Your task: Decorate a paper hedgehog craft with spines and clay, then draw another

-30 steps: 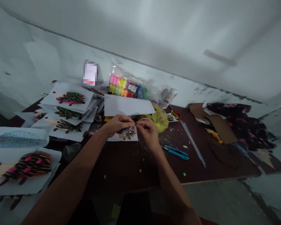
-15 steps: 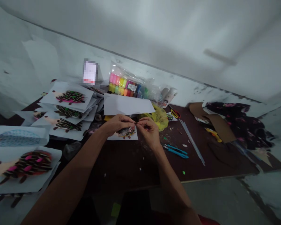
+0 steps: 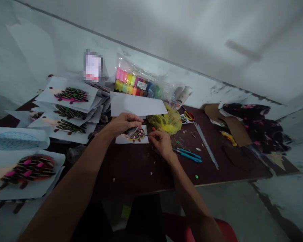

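My left hand (image 3: pixel 125 125) is closed, with a small crumpled plastic wrapper (image 3: pixel 131 132) under its fingers. My right hand (image 3: pixel 161 142) pinches a small, thin dark strip (image 3: pixel 148 135) between thumb and fingertips. Both hands are just above a white card (image 3: pixel 123 139) lying on the table. On that card is a hedgehog picture (image 3: pixel 139 135) with dark raised spines, pink spots and a yellow lower edge. My left hand and the wrapper cover its left part. A gap separates the fingertips of my two hands.
Finished-looking hedgehog cards (image 3: pixel 73 94) are stacked at left. Behind stand a blank white sheet (image 3: pixel 137 105), a bag of coloured clay (image 3: pixel 131 82) and a yellow plastic bag (image 3: pixel 168 121). To the right lie a blue cutter (image 3: pixel 190 155), scissors (image 3: pixel 189 115) and clear sticks (image 3: pixel 205 144).
My hands have parted: the right one moved away from the left, bringing the dark strip with it. More of the hedgehog picture shows. The camera view has shifted slightly.
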{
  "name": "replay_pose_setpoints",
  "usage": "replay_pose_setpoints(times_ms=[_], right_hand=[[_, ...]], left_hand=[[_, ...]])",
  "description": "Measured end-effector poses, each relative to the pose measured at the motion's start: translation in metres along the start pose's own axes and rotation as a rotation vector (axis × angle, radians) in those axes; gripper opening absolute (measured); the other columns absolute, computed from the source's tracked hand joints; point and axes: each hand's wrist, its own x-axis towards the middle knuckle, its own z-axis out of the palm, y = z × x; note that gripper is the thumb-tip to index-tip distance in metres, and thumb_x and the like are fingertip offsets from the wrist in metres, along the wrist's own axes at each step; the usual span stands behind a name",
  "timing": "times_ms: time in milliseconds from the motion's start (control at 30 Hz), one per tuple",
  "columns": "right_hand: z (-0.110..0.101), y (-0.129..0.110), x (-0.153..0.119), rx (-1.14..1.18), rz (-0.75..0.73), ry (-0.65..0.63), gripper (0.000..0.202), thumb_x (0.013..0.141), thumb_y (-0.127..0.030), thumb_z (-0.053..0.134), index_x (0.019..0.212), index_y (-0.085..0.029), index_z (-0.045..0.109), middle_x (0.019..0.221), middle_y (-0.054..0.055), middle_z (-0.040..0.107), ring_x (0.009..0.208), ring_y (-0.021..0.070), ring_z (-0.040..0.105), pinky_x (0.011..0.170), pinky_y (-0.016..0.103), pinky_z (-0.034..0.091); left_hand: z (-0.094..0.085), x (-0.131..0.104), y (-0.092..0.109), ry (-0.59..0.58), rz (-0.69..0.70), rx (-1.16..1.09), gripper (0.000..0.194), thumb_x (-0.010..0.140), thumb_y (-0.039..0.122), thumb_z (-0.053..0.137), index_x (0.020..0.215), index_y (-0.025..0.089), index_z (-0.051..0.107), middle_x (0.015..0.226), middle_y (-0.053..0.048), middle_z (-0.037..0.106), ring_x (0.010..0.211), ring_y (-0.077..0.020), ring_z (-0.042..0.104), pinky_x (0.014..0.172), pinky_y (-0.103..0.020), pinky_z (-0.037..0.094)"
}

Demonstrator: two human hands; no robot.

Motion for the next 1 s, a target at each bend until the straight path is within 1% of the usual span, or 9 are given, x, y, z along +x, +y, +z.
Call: replay_pose_setpoints(times_ms=[100,167,200,400,500,600,667,833,1000], right_hand=[[0.0015,-0.0002,-0.0002,-0.063,0.042,-0.038,0.011,0.086,-0.017,0.067,0.080,-0.022,0.075,0.079,0.002,0.064,0.096,0.0208,0.068,0.093,0.034,0.052],[0.0019,-0.0008,-0.0006,-0.091,0.060,-0.058,0.011,0.086,-0.017,0.067,0.081,-0.022,0.075,0.082,0.004,0.066,0.109,0.0235,0.067,0.092,0.033,0.052],[0.0023,-0.0008,-0.0008,-0.099,0.064,-0.065,0.011,0.086,-0.016,0.067,0.082,-0.022,0.076,0.083,0.004,0.067,0.112,0.0239,0.066,0.092,0.033,0.051],[0.0069,0.0034,-0.0002,-0.125,0.082,-0.069,0.011,0.086,-0.014,0.067,0.083,-0.021,0.076,0.086,0.006,0.069,0.114,0.0248,0.067,0.092,0.032,0.052],[0.0081,0.0044,0.0008,-0.113,0.064,-0.076,0.011,0.086,-0.016,0.067,0.083,-0.022,0.076,0.084,0.005,0.070,0.117,0.0249,0.066,0.097,0.034,0.051],[0.0084,0.0037,0.0019,-0.109,0.041,-0.087,0.011,0.086,-0.016,0.067,0.083,-0.022,0.076,0.082,0.004,0.071,0.110,0.0236,0.069,0.105,0.036,0.049],[0.0086,0.0030,0.0025,-0.123,0.037,-0.095,0.011,0.086,-0.015,0.067,0.083,-0.021,0.076,0.084,0.005,0.072,0.106,0.0230,0.070,0.107,0.037,0.047],[0.0095,0.0021,0.0023,-0.172,0.080,-0.114,0.012,0.086,-0.013,0.068,0.085,-0.020,0.078,0.091,0.007,0.074,0.123,0.0268,0.064,0.099,0.035,0.051],[0.0089,0.0021,0.0018,-0.197,0.086,-0.139,0.013,0.087,-0.014,0.069,0.088,-0.021,0.079,0.094,0.007,0.074,0.126,0.0265,0.063,0.100,0.034,0.051]], left_hand=[[-0.0003,0.0006,0.0006,0.001,-0.008,0.007,0.019,0.081,0.021,0.071,0.098,0.015,0.076,0.081,-0.004,0.077,0.051,-0.0064,0.058,0.045,-0.016,0.041],[-0.0007,0.0014,0.0012,-0.003,-0.010,0.011,0.019,0.080,0.021,0.071,0.097,0.015,0.077,0.080,-0.003,0.077,0.051,-0.0064,0.058,0.046,-0.016,0.042],[-0.0008,0.0019,0.0014,-0.003,-0.010,0.013,0.019,0.080,0.021,0.072,0.097,0.015,0.077,0.080,-0.004,0.077,0.052,-0.0064,0.058,0.047,-0.016,0.042],[-0.0007,0.0032,0.0001,-0.016,0.021,0.009,0.019,0.077,0.024,0.074,0.093,0.015,0.077,0.078,-0.004,0.076,0.053,-0.0076,0.058,0.048,-0.017,0.044],[-0.0005,0.0023,0.0003,-0.019,0.032,0.009,0.021,0.076,0.025,0.074,0.094,0.014,0.077,0.077,-0.004,0.076,0.054,-0.0081,0.059,0.048,-0.016,0.044],[-0.0003,0.0012,0.0019,-0.019,0.038,0.027,0.023,0.076,0.026,0.074,0.095,0.014,0.077,0.077,-0.003,0.076,0.052,-0.0075,0.057,0.047,-0.016,0.043],[0.0002,0.0005,0.0033,-0.012,0.039,0.035,0.022,0.076,0.026,0.074,0.094,0.014,0.077,0.076,-0.003,0.076,0.051,-0.0072,0.056,0.046,-0.016,0.042],[0.0012,-0.0010,0.0061,-0.008,0.023,0.029,0.015,0.078,0.022,0.072,0.090,0.015,0.077,0.075,-0.003,0.075,0.050,-0.0067,0.055,0.047,-0.017,0.042],[0.0003,-0.0007,0.0050,-0.021,0.029,0.044,0.016,0.079,0.023,0.071,0.091,0.016,0.077,0.076,-0.003,0.075,0.049,-0.0059,0.053,0.044,-0.016,0.038]])
